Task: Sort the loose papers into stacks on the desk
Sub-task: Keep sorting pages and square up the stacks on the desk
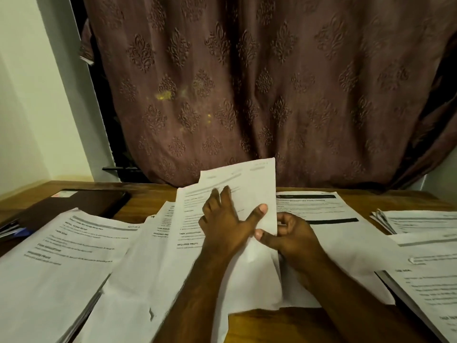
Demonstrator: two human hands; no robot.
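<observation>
Head view takes in a patterned curtain (272,82) well beyond the grip, its top and sides cut off; below it the wooden desk (269,325) lies mostly hidden under printed stacks (57,263), their text too blurred to read; a dark folder (81,204) sits far left of the grip; the raised sheet (237,191) is pinched at its right edge by the right hand (291,236), whose fingertips hide behind the paper; the left hand (227,219) lies flat on it, fingers spread.
</observation>
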